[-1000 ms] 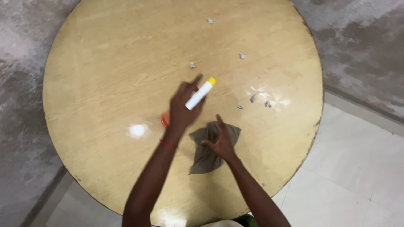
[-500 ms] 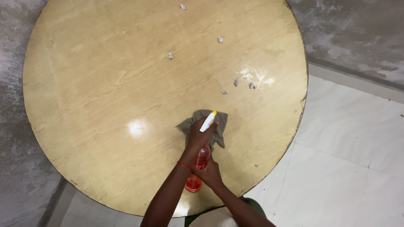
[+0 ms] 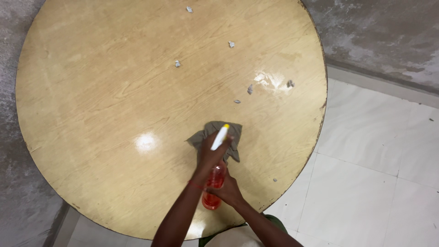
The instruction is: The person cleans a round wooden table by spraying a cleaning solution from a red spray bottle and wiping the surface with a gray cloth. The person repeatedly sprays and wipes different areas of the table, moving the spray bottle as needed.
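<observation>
Since half a second ago almost nothing has moved: both hands and the bottle keep the same place at the near edge, and only the view has shifted a little. One spray bottle [image 3: 215, 180] is there, of clear plastic with red-orange liquid inside, and its white nozzle has a yellow tip. It lies slanted above the table, nozzle pointing away from the person. One left hand [image 3: 210, 155] is closed around the bottle neck just under the nozzle. One right hand [image 3: 228, 191] is wrapped around the lower body of the bottle. One grey cloth [image 3: 215, 137], soft and crumpled, lies flat on the table just beyond the left hand and partly under it. One round table [image 3: 100, 105] of light wood with visible grain and a glossy surface carries everything; its edge is worn and dark. About seven small grey scraps [image 3: 231, 44] are scattered on the far half, and one whitish smear [image 3: 270, 81] shines beside them
</observation>
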